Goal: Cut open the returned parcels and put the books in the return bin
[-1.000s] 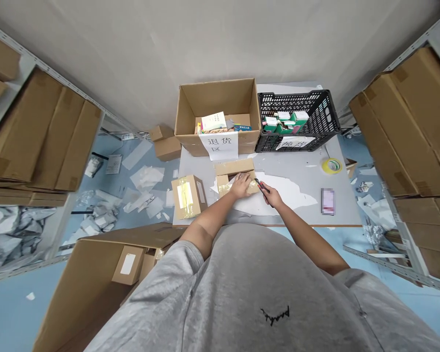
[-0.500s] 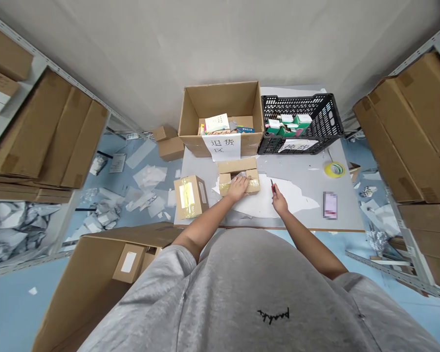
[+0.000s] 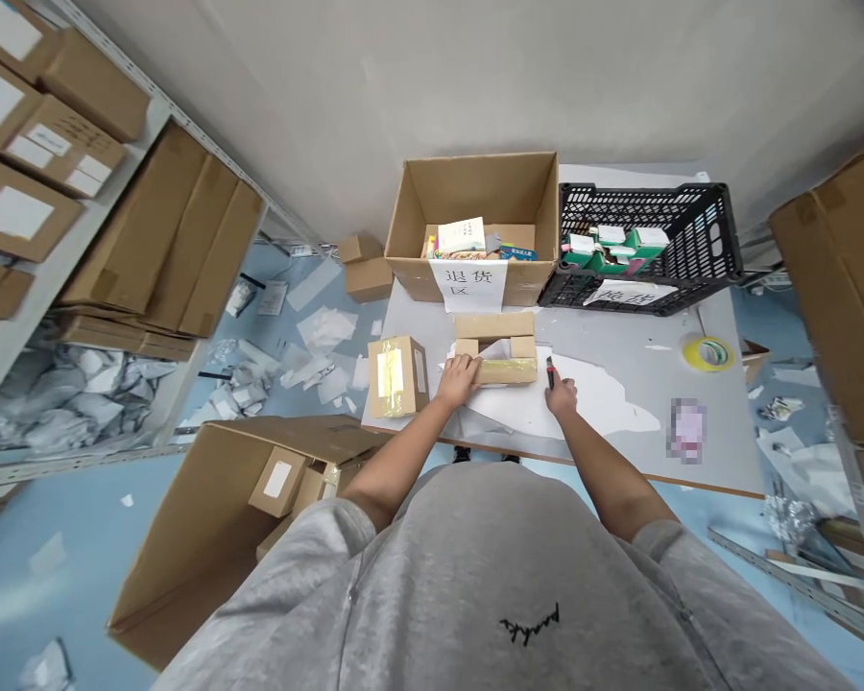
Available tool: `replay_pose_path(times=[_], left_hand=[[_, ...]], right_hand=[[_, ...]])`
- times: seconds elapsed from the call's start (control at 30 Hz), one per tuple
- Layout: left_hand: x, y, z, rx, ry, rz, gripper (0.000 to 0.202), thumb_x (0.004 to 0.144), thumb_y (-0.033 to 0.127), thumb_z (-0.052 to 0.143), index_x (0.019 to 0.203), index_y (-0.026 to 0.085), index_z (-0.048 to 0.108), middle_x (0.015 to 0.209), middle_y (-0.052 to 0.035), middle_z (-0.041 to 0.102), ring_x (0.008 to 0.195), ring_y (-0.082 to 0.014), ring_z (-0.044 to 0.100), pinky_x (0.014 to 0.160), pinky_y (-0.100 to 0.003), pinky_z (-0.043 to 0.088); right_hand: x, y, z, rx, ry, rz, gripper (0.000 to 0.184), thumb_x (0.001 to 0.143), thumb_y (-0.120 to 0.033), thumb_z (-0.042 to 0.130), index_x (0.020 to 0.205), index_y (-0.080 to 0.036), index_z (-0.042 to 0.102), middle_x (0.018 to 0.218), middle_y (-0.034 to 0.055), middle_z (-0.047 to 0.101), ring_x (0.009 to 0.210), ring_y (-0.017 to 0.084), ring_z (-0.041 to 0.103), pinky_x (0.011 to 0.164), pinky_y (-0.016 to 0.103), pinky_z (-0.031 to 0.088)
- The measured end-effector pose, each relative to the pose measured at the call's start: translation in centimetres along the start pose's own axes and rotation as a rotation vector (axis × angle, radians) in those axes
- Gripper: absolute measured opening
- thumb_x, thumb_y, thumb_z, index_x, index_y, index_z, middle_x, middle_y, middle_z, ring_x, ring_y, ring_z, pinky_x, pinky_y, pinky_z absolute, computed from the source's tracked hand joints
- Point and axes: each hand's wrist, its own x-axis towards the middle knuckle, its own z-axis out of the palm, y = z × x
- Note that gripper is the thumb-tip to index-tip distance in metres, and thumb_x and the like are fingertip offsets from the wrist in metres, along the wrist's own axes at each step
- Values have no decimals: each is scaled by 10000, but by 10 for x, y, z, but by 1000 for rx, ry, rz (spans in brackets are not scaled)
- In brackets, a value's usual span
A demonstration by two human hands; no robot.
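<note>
My left hand point(image 3: 458, 380) presses on the left end of a small cardboard box point(image 3: 495, 347), which has a strip of yellowish tape point(image 3: 505, 370) along its near side. My right hand point(image 3: 562, 396) grips a black utility knife point(image 3: 549, 372) with a small red part. The knife stands just right of the box, not touching it. Under the box lies a white paper sheet point(image 3: 583, 403). A taped cardboard parcel point(image 3: 397, 376) sits left of my left hand.
An open carton point(image 3: 475, 192) holding books and a black plastic crate point(image 3: 640, 245) stand at the table's far edge. A tape roll point(image 3: 708, 353) and a pixelated flat object point(image 3: 687, 431) lie right. Shelves of cartons flank me; paper litters the floor.
The view has swung, so everything sits further right in the picture. My right hand has moved the knife away from the box to its right side. My left hand stays on the box.
</note>
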Motion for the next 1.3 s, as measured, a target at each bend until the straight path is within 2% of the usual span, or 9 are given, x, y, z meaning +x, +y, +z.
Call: replay_pose_path(times=[0.17,0.3,0.4,0.53,0.7,0.8,0.87,1.13,1.3], left_hand=[[-8,5,-2,13,15,23,218,996,242,604,1211,222,633,1169,-113,654,1152,-289,599,967,-402,459],[-18,15,0,31,4,-35,221,1027,148,475,1093,229,670,1073,-105,680,1015,-259,649,864,-379,503],[-25,21,3,35,-17,-45,197,1005,134,510,1073,221,673,1081,-109,684,1024,-259,654,862,-378,524],[-35,21,9,-92,0,-42,169,1013,313,592,1128,210,659,1233,-131,668,1214,-280,608,998,-409,521],[-39,12,23,-238,-12,-188,369,1092,373,363,1323,194,590,1694,-142,318,1582,-256,267,1253,-490,294],[-34,6,29,-220,-85,-277,607,1035,391,450,1569,114,370,1752,-204,97,1633,-303,71,1292,-539,153],[-27,5,29,-201,-97,-282,754,1013,410,469,1642,73,225,1750,-223,66,1633,-302,74,1294,-510,159],[19,24,14,-44,24,-497,824,908,438,670,1565,28,388,1613,-268,388,1440,-378,423,1178,-458,381],[25,16,2,-148,50,-519,541,915,323,655,1383,64,573,1386,-224,605,1311,-341,546,1092,-399,462]], right_hand=[[-9,-47,-13,99,213,-365,481,1020,-324,355,1387,-189,635,1376,152,572,1317,282,519,1131,431,412],[-14,-93,-17,55,-88,-617,363,1015,-332,467,1235,-235,739,1239,106,690,1182,269,612,1063,397,470],[-20,-110,-8,-186,-206,-608,375,904,-313,691,1270,-239,730,1351,120,663,1267,309,576,1121,426,420],[-33,-110,14,-411,-106,-503,757,776,-285,834,1475,-181,563,1627,202,417,1460,387,401,1179,500,335],[-44,-103,32,-449,50,-436,891,843,-363,745,1604,-114,354,1729,214,197,1561,385,221,1224,517,256],[-47,-99,34,-445,81,-433,831,910,-365,621,1621,-74,303,1738,193,181,1575,340,196,1254,474,226],[-48,-96,35,-422,111,-440,780,939,-345,547,1621,-61,297,1730,188,212,1576,315,198,1268,453,214],[-46,-101,33,-250,170,-465,697,943,-255,445,1604,-63,339,1692,205,279,1563,301,239,1260,453,275],[-47,-90,16,-94,297,-471,662,1000,-161,216,1658,-89,240,1630,192,381,1531,229,323,1248,442,301]])
